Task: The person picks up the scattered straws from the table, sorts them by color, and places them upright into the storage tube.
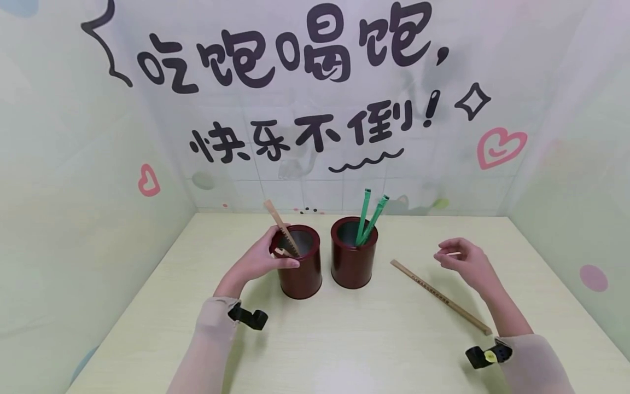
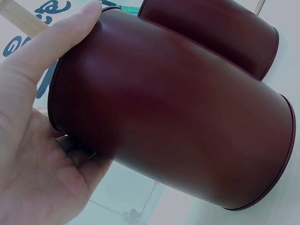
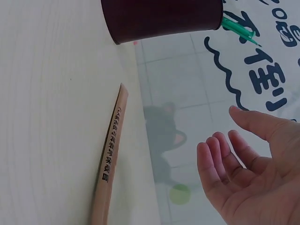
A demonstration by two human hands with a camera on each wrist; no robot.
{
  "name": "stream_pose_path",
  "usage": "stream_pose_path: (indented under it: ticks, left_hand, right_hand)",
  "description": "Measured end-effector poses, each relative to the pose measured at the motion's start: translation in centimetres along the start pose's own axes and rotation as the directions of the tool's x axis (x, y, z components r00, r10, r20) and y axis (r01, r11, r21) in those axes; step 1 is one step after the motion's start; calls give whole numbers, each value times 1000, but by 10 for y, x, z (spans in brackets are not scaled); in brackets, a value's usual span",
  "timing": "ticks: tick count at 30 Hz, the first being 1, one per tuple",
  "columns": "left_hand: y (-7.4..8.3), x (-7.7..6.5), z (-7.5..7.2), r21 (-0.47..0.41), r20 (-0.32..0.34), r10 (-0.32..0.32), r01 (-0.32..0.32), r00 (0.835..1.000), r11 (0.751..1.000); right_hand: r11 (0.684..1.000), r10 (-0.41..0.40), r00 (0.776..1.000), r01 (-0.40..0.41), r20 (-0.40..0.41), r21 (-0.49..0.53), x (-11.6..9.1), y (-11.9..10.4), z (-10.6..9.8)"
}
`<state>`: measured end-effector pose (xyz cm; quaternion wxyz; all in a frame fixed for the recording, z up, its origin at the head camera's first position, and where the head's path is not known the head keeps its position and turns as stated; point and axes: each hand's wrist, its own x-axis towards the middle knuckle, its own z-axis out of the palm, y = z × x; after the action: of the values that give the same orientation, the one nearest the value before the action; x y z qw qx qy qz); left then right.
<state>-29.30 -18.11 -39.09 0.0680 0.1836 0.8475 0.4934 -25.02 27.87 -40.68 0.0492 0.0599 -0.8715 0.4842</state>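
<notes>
My left hand [image 1: 256, 260] grips the left dark red cylindrical holder [image 1: 301, 279] near its rim, thumb on the near side and fingers round the left side. A brown printed stick [image 1: 275, 214] leans out of this holder, and another short light end shows inside its rim. In the left wrist view the thumb [image 2: 61, 40] lies over the holder's upper edge. My right hand [image 1: 465, 261] is raised above the table with nothing in it, its fingers loosely bent. To its left lies a long brown paper-like stick [image 1: 440, 295] with dark printing, apart from the hand.
A second dark red holder [image 1: 351, 268] stands just right of the first, with two green sticks [image 1: 374, 219] leaning in it. The pale table [image 1: 344, 339] meets a printed cloth backdrop [image 1: 315, 191] behind and cloth sides left and right. Each wrist wears a black camera mount.
</notes>
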Motion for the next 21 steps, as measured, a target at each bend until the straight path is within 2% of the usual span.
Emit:
stream_pose_path:
  ticks: [8,14,17,21]
  left_hand:
    - [1,-1,0,-5,6,7,-7,1000,1000]
    - [1,-1,0,-7,7,3,-3,1000,1000]
    - [1,-1,0,-6,8,1,-1,1000,1000]
    - [0,-1,0,-15,11,3,-3,1000,1000]
  right_hand:
    - [994,111,979,-107,169,-30,2,15,2]
    - [984,175,940,-165,292,-60,3,26,1]
    - [987,159,926,-136,343,-91,1,31,1]
    - [984,145,916,-95,373,-148,-2,33,1]
